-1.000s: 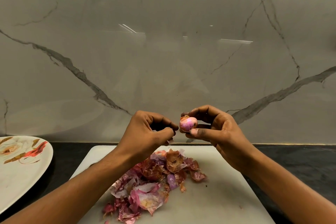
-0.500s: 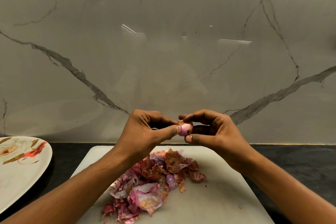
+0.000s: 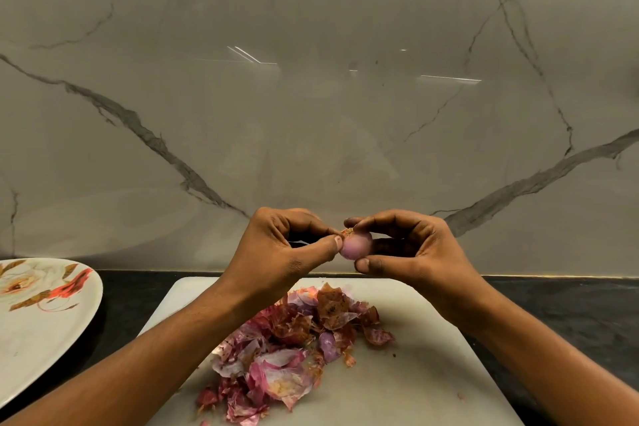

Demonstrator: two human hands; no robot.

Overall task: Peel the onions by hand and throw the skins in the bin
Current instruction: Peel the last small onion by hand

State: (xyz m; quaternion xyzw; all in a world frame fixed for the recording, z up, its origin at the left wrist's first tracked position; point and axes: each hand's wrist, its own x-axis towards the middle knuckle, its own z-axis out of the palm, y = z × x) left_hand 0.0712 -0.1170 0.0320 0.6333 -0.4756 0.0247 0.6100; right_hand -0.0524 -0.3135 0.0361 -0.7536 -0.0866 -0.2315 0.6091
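My right hand [image 3: 415, 249] cradles the onion [image 3: 356, 245] above the board [image 3: 432, 373], steadying it so my left hand [image 3: 287, 252] can pinch the dry scrap [image 3: 347, 231] at its top. Loose skins [image 3: 287, 349] lie on the board below, heaped ready for binning.

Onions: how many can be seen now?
1. The onion is held between the left hand and the right hand, above the pile of skins, which may hide others.

Glossy veined marble wall [image 3: 311, 114]; papery onion skins [image 3: 287, 349] (dry, crinkled); matt board [image 3: 415, 373].
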